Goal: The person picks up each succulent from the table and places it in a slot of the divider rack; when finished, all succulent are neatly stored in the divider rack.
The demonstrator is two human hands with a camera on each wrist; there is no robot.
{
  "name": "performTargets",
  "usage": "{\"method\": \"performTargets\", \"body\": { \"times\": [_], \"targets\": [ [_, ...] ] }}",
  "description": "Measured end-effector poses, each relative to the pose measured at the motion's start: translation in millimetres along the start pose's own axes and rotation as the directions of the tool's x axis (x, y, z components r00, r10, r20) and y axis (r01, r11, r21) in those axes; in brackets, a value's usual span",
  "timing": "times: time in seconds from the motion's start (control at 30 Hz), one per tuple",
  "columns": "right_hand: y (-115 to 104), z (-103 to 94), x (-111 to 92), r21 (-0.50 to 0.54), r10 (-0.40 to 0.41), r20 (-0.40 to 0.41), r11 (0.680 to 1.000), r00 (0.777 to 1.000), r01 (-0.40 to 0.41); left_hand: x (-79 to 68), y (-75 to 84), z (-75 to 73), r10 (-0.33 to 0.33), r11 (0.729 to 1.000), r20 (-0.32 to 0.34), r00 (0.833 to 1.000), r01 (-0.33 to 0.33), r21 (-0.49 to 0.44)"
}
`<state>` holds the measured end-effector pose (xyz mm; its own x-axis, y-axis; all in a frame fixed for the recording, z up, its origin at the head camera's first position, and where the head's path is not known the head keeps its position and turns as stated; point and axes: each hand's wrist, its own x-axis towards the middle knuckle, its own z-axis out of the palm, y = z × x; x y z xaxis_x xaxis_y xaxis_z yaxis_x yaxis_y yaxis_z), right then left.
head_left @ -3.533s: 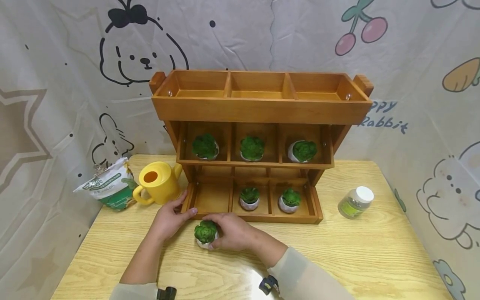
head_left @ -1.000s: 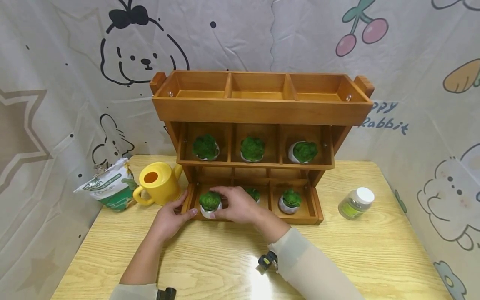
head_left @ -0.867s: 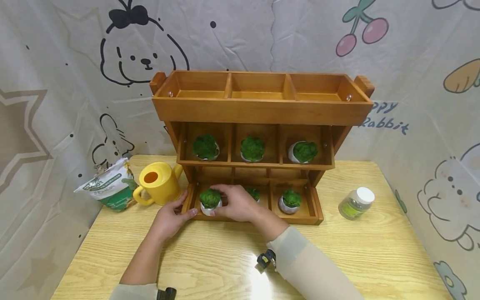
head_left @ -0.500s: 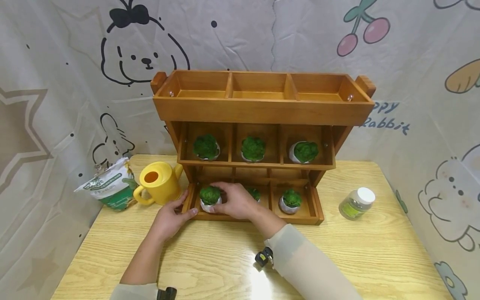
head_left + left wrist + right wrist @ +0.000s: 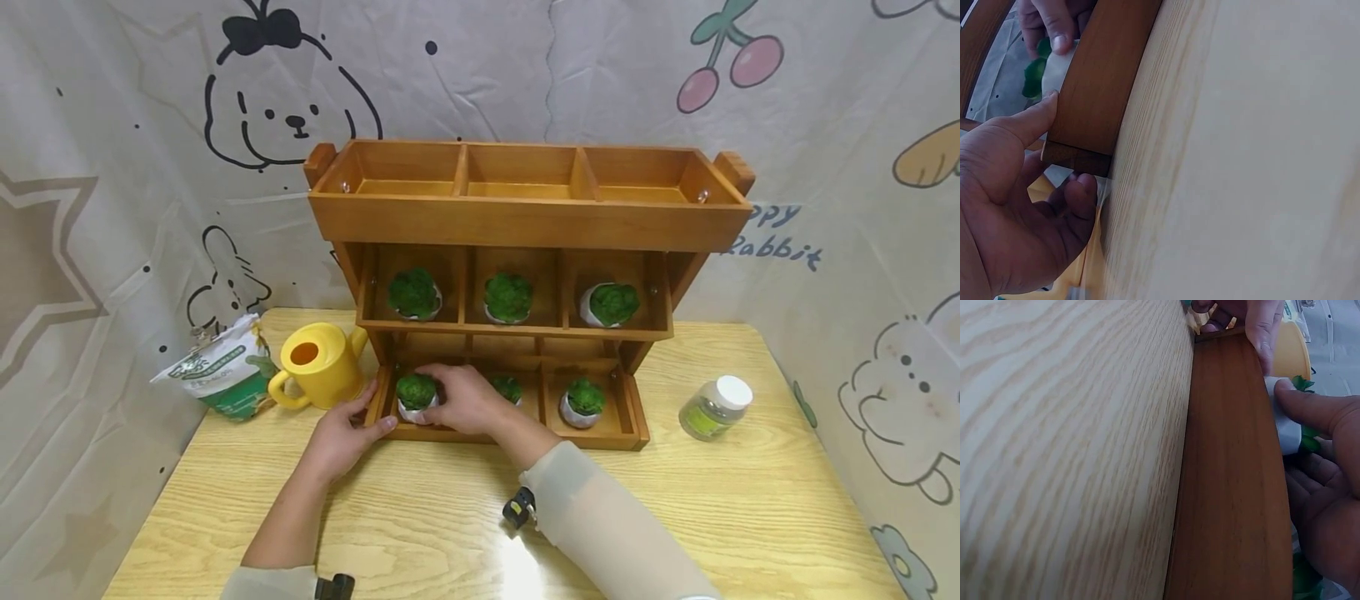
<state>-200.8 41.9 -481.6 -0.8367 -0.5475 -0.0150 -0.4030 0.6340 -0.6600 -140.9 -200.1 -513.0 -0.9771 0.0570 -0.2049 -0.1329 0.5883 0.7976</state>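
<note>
A three-tier wooden planter shelf (image 5: pixel 525 223) stands on the table, each tier split into three compartments. My left hand (image 5: pixel 339 440) grips the left end of the bottom tier; in the left wrist view its thumb is on the tray (image 5: pixel 1094 94) rim and the fingers bend round the end. With thumb and fingers, my right hand (image 5: pixel 471 402) holds a small potted plant (image 5: pixel 417 393) inside the lower left compartment. Its white pot (image 5: pixel 1288 428) shows behind the front board in the right wrist view. My right hand partly hides the middle plant (image 5: pixel 508 388); another plant (image 5: pixel 582 400) sits at lower right.
Potted plants fill the middle tier, one (image 5: pixel 508 297) at its centre. The top tier holds nothing visible. Left of the shelf stand a yellow watering can (image 5: pixel 322 367) and a white-green bag (image 5: pixel 225 371). A white-lidded jar (image 5: pixel 714 408) is at right on the wooden table (image 5: pixel 420 533).
My right hand has carried the potted plant from the table over the front board into the lower left compartment, then slightly leftward. My left hand has stayed at the shelf's end.
</note>
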Motion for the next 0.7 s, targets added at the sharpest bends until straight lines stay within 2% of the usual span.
{"method": "performTargets", "body": {
  "times": [0.23,0.7],
  "targets": [
    [-1.2,3.1,6.2,-0.056,0.035,0.038,0.998,0.999,-0.033,0.7,-0.1,-0.2,0.002,1.0,-0.004,1.0,-0.002,-0.006],
    [-6.2,4.7,9.3,-0.123,0.045,0.048,0.992,0.998,-0.039,1.3,-1.8,-0.9,0.001,1.0,-0.007,1.0,-0.001,-0.002]
  ]
}}
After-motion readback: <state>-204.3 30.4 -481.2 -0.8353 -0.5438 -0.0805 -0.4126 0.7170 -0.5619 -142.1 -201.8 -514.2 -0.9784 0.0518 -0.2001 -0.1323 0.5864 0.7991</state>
